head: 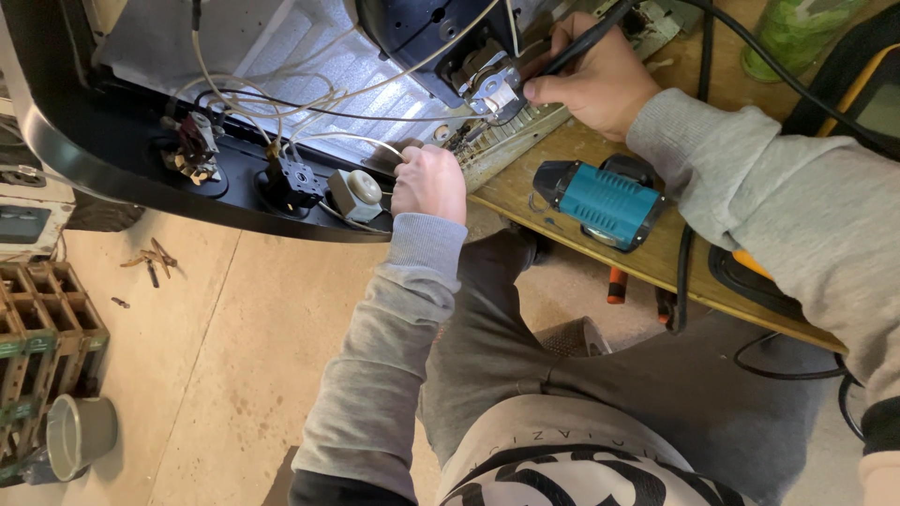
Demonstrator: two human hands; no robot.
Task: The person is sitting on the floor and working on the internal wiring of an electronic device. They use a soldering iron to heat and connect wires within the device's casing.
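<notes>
My right hand (592, 82) grips a black pen-shaped tool (583, 39) with a cable, its tip down at a small metal part with terminals (492, 82) on the opened back of an appliance. My left hand (429, 181) is closed into a fist at the edge of the appliance's black panel (141, 169), pinching a thin white wire (361, 139). Switches and knob parts (302, 178) with white and black wires hang from that panel. The appliance rests on the corner of a wooden workbench (600, 255).
A blue and black power tool (602, 199) lies on the bench next to my right wrist. Black cables (689, 253) run over the bench edge. A green jar (795, 33) stands at the back. On the floor are wooden crates (42, 337), a grey cup (80, 433) and small scraps (150, 258).
</notes>
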